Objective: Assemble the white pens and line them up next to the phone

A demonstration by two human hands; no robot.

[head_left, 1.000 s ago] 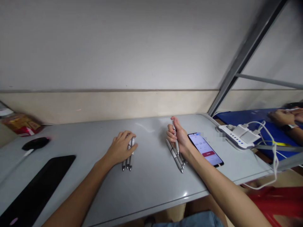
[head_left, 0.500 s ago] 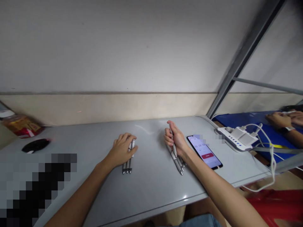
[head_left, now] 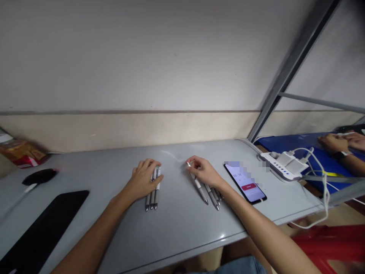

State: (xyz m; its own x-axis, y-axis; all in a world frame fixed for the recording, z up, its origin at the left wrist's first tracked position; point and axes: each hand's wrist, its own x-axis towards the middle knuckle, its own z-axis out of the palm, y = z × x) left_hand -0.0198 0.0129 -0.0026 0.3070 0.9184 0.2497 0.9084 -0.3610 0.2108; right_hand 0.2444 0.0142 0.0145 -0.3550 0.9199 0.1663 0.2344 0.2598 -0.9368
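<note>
Right of centre on the smooth grey bench [head_left: 176,228], one slim white-and-grey pen with a silver tip [head_left: 199,185] slants toward the near edge, its far end held by the right hand [head_left: 204,171]: that grip is together, clamped on the pen. Whether the tip touches the bench I cannot tell. Just to its right lies a loose cluster of similar pens [head_left: 213,198], partly hidden by the hand, so their count is unclear. Well apart to the left, three matching pens [head_left: 152,199] lie side by side, tips nearly level; the left hand [head_left: 144,176] covers their far ends, and how firmly its grip closes I cannot tell. I judge the work partway: the left row looks settled, while the held pen is not yet released and the right cluster remains uneven. Farther right are a black-edged smartphone with a lit screen [head_left: 243,180] and a white power strip [head_left: 281,167]. At the left lie a long black flat panel [head_left: 48,228] and a rounded black object [head_left: 40,176].
</note>
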